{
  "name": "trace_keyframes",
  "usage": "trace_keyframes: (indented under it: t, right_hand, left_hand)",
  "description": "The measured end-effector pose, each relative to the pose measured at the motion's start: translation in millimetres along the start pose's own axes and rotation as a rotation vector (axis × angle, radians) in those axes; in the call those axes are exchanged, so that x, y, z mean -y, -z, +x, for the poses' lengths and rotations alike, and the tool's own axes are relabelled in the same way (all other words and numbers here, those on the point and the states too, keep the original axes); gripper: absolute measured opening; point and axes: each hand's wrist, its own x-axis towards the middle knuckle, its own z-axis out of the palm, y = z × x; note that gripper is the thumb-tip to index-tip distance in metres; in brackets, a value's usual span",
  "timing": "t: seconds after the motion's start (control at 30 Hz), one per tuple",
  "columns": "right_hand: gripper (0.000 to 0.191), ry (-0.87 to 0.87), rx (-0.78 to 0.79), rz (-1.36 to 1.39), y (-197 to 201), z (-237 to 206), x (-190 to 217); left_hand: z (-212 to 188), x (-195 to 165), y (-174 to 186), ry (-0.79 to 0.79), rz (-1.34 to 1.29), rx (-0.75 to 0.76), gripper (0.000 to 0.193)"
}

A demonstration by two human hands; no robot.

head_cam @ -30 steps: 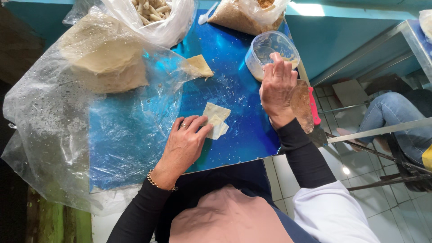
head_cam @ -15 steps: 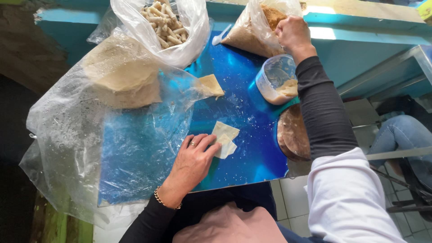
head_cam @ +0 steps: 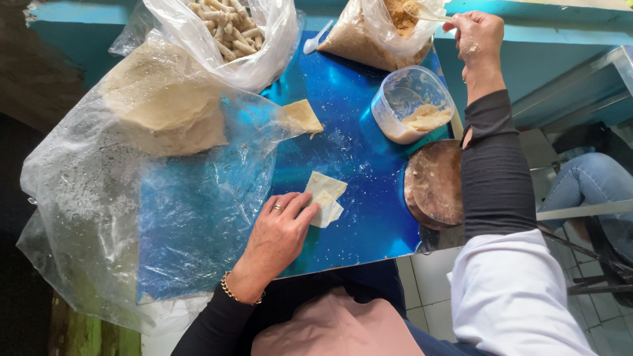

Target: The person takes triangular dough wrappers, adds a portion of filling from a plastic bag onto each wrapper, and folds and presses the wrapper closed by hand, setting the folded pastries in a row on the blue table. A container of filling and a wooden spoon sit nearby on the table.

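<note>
My left hand (head_cam: 277,234) rests flat on the blue board (head_cam: 356,151), its fingertips pinning the edge of a small pale dough wrapper (head_cam: 325,198). My right hand (head_cam: 476,36) is raised at the far right and pinches the handle of a spoon (head_cam: 425,11) that dips into a clear bag of brown crumbly filling (head_cam: 382,33). A second square wrapper (head_cam: 303,115) lies further back on the board.
A clear tub of pale paste (head_cam: 412,105) and a brown round lid (head_cam: 435,184) sit at the right. A bag of rolled sticks (head_cam: 227,33) and a plastic-covered wrapper stack (head_cam: 165,105) lie at the left. Someone's jeans-clad leg (head_cam: 583,181) shows far right.
My right hand has left the tub and travelled up to the bag of brown filling, where it now holds the spoon. My left hand stays on the wrapper.
</note>
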Motion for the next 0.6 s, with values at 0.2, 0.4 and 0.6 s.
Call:
trace_keyframes:
  t: [0.2, 0.4, 0.6]
  right_hand:
    - [0.017, -0.059, 0.154, 0.168, 7, -79, 58]
    - [0.021, 0.039, 0.444, 0.083, -1, -215, 82]
    - [0.012, 0.146, 0.518, -0.103, -24, -296, 83]
  left_hand:
    - [-2, 4, -1, 0.006, -0.014, -0.024, 0.027]
    - [-6, 7, 2, 0.054, -0.026, -0.097, 0.02]
    - [-4, 2, 9, 0.028, -0.104, -0.176, 0.032]
